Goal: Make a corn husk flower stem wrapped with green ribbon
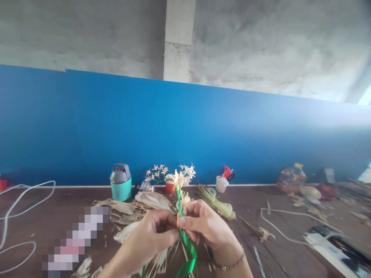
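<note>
A handmade flower spray with pale cream petals [175, 178] stands upright between my hands, its stem wrapped in green ribbon [189, 251]. My left hand [158, 231] is closed, fingertips at the stem from the left. From the right, my right hand [204, 224] pinches the ribbon against the stem with thumb and forefinger. The loose ribbon end curls down below my fingers beside a thin bare stem. Exactly how the left fingertips grip is partly hidden. Dried corn husks [153, 201] lie just behind my left hand.
Behind stand a teal lidded jug [121, 189], a red pot [170, 188] by more pale flowers, and a white cup [222, 184] holding tools. A bundle of pale green stalks [217, 202] lies right of centre. White cables [14, 208] loop at left. A blue partition [185, 123] closes the back.
</note>
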A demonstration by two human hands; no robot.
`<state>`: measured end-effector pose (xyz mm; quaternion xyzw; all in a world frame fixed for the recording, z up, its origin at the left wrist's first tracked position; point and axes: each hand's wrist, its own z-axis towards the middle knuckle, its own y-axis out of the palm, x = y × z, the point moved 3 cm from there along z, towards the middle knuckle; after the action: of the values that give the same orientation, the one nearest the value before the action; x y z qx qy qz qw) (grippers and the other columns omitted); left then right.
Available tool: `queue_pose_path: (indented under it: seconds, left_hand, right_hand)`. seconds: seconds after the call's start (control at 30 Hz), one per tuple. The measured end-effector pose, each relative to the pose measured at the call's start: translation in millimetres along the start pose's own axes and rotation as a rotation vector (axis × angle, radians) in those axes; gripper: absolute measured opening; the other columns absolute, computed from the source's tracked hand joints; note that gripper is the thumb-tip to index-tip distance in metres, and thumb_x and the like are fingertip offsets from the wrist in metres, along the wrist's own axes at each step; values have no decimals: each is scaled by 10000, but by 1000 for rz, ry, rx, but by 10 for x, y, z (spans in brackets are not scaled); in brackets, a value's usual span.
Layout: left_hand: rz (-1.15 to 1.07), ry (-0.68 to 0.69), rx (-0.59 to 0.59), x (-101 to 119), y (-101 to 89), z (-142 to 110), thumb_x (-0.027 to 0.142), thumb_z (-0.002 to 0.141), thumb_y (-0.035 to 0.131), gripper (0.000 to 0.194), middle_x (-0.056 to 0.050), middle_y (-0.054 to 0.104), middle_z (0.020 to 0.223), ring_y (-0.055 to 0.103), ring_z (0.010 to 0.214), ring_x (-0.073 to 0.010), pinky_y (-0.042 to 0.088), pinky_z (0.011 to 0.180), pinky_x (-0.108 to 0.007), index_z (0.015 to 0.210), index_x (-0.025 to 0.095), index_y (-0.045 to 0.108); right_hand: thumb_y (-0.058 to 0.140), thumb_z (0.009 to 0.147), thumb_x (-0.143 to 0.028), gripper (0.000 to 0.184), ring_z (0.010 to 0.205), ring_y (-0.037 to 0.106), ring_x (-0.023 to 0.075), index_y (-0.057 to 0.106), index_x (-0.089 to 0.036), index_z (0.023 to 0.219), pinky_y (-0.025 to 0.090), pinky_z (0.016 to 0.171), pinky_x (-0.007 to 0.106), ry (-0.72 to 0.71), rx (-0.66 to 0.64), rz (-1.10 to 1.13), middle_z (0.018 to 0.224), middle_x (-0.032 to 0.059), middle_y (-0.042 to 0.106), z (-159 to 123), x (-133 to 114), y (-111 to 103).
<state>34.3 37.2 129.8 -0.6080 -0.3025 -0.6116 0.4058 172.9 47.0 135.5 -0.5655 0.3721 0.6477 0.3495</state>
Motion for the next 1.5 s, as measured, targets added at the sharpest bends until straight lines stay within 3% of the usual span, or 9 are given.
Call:
queue_pose_path:
  seconds: [0.17, 0.3, 0.73, 0.93, 1.07, 1.17, 1.37, 1.5]
  left_hand:
    - [36, -11, 125, -154, -22, 70, 263, 680, 595, 114, 15, 595, 579, 468, 547, -123, 352, 543, -256, 618, 171, 622]
    - [90, 25, 190, -215, -26, 99, 212, 666, 590, 78, -5, 617, 599, 514, 598, -149, 375, 569, -263, 616, 160, 618]
    - [-21, -98, 152, -208, -50, 74, 268, 658, 615, 123, 51, 477, 561, 379, 551, -102, 277, 540, -241, 621, 153, 590]
    - [-177, -117, 151, -156, -48, 47, 264, 626, 628, 165, 88, 357, 488, 223, 469, -65, 175, 469, -226, 557, 171, 510]
    - [-384, -88, 114, -114, -58, 33, 309, 601, 685, 236, 106, 301, 447, 148, 426, -50, 93, 434, -227, 586, 185, 484]
    - [-470, -68, 65, -122, -48, 37, 343, 601, 715, 298, 101, 317, 427, 139, 399, -35, 64, 425, -226, 570, 185, 465]
    - [-504, -42, 64, -141, 8, 24, 348, 599, 725, 269, 82, 402, 431, 167, 387, -28, 89, 423, -219, 586, 171, 523]
    - [-361, -33, 116, -64, -6, -1, 336, 638, 712, 238, 33, 525, 529, 335, 461, -60, 239, 469, -215, 587, 166, 554]
  right_hand:
    - [762, 638, -400, 370, 326, 369, 36, 523, -152, 500, 254, 355, 181, 39, 149, -119, 370, -56, 479, 15, 30, -26]
    - [718, 682, -304, 280, 349, 378, 47, 534, -156, 531, 255, 371, 187, 106, 230, -262, 375, -60, 472, 25, 24, -37]
    - [648, 705, -209, 223, 352, 296, 45, 513, -173, 531, 183, 357, 203, 123, 266, -366, 374, -87, 403, 19, 13, -27]
    - [738, 657, -273, 279, 363, 337, 38, 520, -158, 525, 212, 368, 190, 50, 253, -158, 404, -78, 431, 37, 31, -20]
    - [787, 629, -364, 293, 387, 369, 30, 627, -119, 645, 249, 379, 167, -17, 79, 104, 461, -54, 493, 75, 55, 4]
    - [794, 644, -338, 271, 382, 381, 24, 677, -112, 736, 244, 366, 150, -23, -10, 237, 469, -47, 521, 103, 107, 19]
    - [834, 586, -336, 290, 359, 379, 15, 649, -115, 624, 234, 352, 142, 2, -6, 300, 447, -50, 522, 114, 173, 37]
    - [829, 596, -331, 303, 386, 364, 17, 618, -114, 610, 248, 377, 152, -40, 56, 217, 463, -52, 512, 74, 79, 49]
